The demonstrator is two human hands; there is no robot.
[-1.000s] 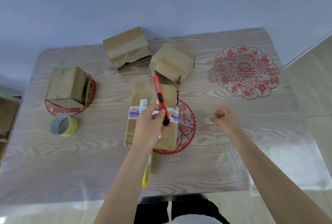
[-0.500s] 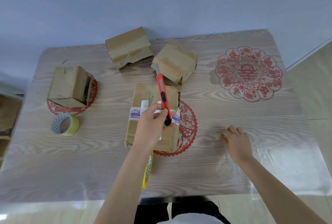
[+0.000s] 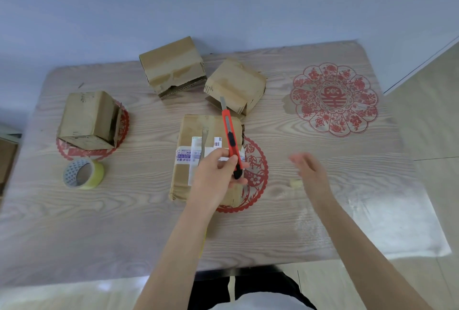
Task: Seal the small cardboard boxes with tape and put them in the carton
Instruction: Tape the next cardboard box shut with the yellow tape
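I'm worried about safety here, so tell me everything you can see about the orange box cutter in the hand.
The box cutter has a slim orange-red body, plastic by the look of it, with a black slider and a black end cap. Its grey metal blade is extended and points away from the person. The left hand grips its rear end, holding it over the labelled cardboard box; whether it touches the box is unclear.

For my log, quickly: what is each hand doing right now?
Left hand: grips the red utility knife.
Right hand: open, holding nothing.
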